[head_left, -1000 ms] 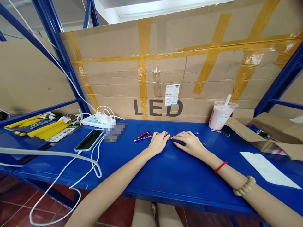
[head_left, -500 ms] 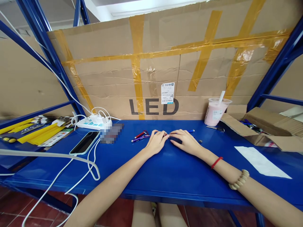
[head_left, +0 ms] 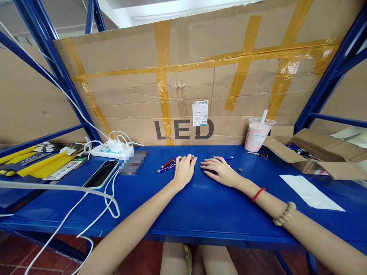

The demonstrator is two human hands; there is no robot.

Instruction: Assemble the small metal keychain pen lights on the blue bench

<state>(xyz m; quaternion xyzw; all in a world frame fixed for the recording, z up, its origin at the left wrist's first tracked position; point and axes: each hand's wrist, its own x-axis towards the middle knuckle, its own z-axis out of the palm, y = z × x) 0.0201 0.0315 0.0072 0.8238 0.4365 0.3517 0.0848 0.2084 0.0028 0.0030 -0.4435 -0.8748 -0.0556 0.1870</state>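
Both hands have drawn apart since half a second ago, when their fingertips met over something small. Now the left hand [head_left: 183, 172] lies palm down, fingers straight and loosely together, clamped on nothing that shows. A small metal piece [head_left: 192, 157] sits right at its fingertips; whether it is pinned under them, cannot tell. The right hand [head_left: 220, 172] also lies flat and unclenched, fingers pointing toward the left hand with bare table [head_left: 200, 208] between the two.

Judgement: a pause between handlings, nothing gripped. Lifting the small piece would call for a fine fingertip pinch, since it lies low on the surface.

Just left of the left hand lie the red pen [head_left: 167, 164] and purple pen [head_left: 164, 169], side by side and nearly parallel. Their long axes run from near-left to far-right, toward the left hand's fingers. Which end is the tip, too small to tell. The blue pen [head_left: 228, 157] lies roughly crosswise beyond the right hand, partly hidden.

Farther out: pink drink cup [head_left: 256, 136], open cardboard box [head_left: 318, 151], phone [head_left: 101, 174], power strip [head_left: 110, 150].
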